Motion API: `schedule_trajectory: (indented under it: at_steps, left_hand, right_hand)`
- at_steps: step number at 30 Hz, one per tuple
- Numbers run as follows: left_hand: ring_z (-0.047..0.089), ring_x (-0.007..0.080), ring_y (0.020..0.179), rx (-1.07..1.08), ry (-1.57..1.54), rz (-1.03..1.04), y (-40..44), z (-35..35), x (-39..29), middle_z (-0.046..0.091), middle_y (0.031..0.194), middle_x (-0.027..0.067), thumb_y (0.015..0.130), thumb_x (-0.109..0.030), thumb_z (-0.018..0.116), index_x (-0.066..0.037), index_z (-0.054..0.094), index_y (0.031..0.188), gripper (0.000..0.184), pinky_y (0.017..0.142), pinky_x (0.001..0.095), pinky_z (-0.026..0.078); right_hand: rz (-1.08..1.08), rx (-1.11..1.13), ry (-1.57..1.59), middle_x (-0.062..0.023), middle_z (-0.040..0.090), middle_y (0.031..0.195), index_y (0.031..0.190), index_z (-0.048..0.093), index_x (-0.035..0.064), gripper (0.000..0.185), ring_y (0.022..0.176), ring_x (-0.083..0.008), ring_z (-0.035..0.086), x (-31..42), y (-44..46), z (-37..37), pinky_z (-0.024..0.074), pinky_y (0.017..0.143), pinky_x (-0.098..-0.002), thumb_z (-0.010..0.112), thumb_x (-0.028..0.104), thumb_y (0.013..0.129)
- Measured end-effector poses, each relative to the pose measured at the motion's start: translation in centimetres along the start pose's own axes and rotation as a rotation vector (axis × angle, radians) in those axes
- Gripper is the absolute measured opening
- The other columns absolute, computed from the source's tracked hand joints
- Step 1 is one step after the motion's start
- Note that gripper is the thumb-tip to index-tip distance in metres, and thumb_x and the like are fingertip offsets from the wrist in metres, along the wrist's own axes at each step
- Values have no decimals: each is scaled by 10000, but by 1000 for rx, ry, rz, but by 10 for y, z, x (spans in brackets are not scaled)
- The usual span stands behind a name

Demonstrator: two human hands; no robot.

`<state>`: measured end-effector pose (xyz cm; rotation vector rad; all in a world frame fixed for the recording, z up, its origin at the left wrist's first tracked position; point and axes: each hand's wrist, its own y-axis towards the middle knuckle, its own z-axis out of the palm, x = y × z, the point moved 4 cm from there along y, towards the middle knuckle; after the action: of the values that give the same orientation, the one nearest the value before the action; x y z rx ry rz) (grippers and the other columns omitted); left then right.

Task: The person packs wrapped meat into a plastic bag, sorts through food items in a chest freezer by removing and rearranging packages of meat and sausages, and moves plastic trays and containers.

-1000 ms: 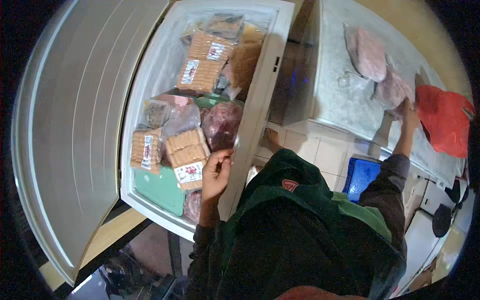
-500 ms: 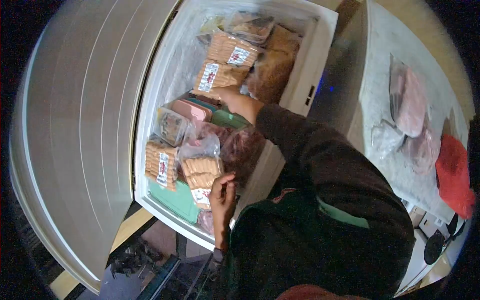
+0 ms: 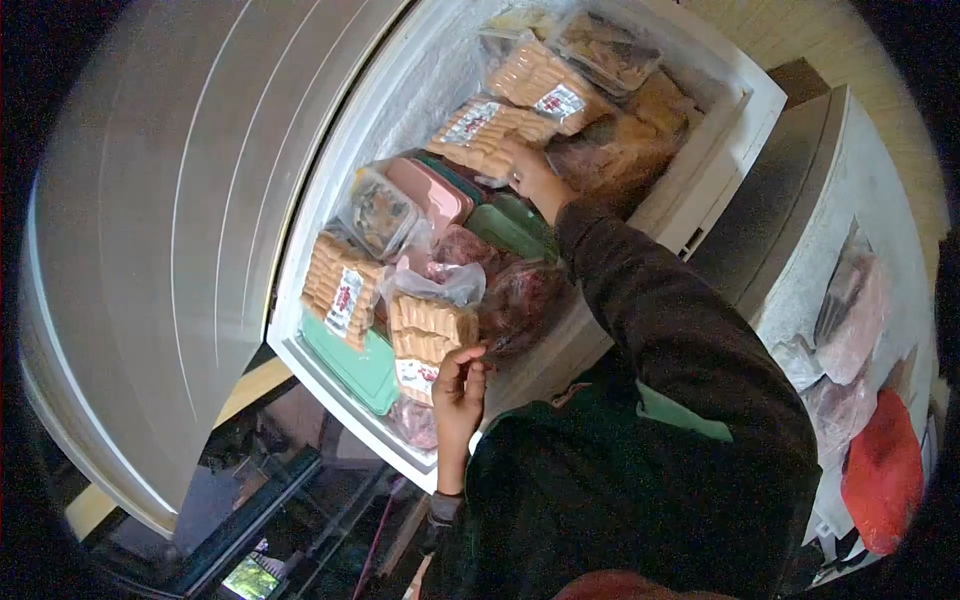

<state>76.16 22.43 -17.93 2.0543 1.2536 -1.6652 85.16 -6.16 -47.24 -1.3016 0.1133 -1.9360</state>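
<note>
Inside a chest freezer, my right hand reaches to the far half. Its fingers are closed on the near edge of a pack of sausages, which lies against another sausage pack. My left hand hovers at the near side with loosely curled fingers, nothing visible in them. Beside it, partly overlapped by the fingertips, is a bagged sausage pack. One more sausage pack lies to its left, on a green container lid.
Pink containers, a green container, a clear food box and bagged dark red meat fill the freezer's middle. The raised lid stands left. At right, a white surface holds bagged meat and red cloth-like material.
The view has turned, so the freezer appears shifted and tilted to the right. My right hand stays at the same sausage pack, its fingers now further over the edge. My left hand keeps its pose.
</note>
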Motion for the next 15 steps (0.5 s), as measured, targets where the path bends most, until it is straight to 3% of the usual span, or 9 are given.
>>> schedule_trajectory:
  at_steps: [1,2,4,6,8,10,12,14,15]
  left_hand:
    - [544,107,826,18,-4,9,3,1,1,580,1000,60,893,-52,486,-19,538,1037,157,750,235,442]
    - [544,108,830,12,-17,74,6,2,-4,579,1010,58,893,-61,489,-13,535,1040,161,764,237,436]
    - [543,108,828,0,12,68,9,1,-7,578,1016,58,895,-65,488,-12,535,1038,160,771,239,434]
    - [539,112,844,14,-32,97,18,1,-9,578,1014,56,898,-80,489,-21,523,1061,177,776,243,433]
    - [540,120,855,30,-189,22,29,3,0,577,1010,58,899,-93,489,-29,499,1094,206,777,246,435]
    - [533,163,922,68,-270,-99,37,5,0,543,1095,89,895,-104,492,-43,409,1191,314,791,268,452]
    - [513,199,990,34,-564,-22,47,6,-2,495,1169,112,897,-128,491,-53,366,1223,357,809,303,462]
    - [439,264,1133,-10,-816,46,55,6,-15,407,1284,126,892,-234,517,-70,297,1277,473,840,379,470]
    - [406,293,1175,-50,-833,77,57,-12,6,400,1301,102,890,-321,503,-81,304,1287,505,895,427,430]
  right_hand:
    - [-407,101,-133,-12,586,871,981,542,150,357,729,-160,568,8,-4,3,411,575,-265,701,284,691]
    - [-326,121,-115,-9,590,890,992,543,143,347,740,-154,571,2,2,-1,417,589,-265,688,276,706]
    - [198,222,203,-12,599,972,1049,543,96,303,828,-141,593,44,-28,14,471,675,-291,613,226,784]
    - [-46,394,12,-38,596,1010,1082,531,57,299,900,-163,589,39,-25,-3,474,762,-299,558,208,825]
    - [-96,507,34,-91,584,1065,1125,508,8,325,994,-203,568,113,-96,16,447,888,-311,497,208,869]
    - [-76,584,-194,-109,570,1099,1137,500,-4,336,1016,-208,555,130,-126,23,446,891,-313,473,212,882]
    - [-187,695,-408,-121,561,1126,1145,495,-6,340,1034,-207,544,118,-138,27,444,896,-321,478,207,881]
    - [-143,755,-333,-114,559,1131,1154,493,5,347,1038,-194,538,131,-175,47,441,897,-323,531,179,856]
    - [20,738,-159,-104,561,1127,1161,491,13,362,1035,-183,534,156,-209,64,439,896,-319,568,158,838]
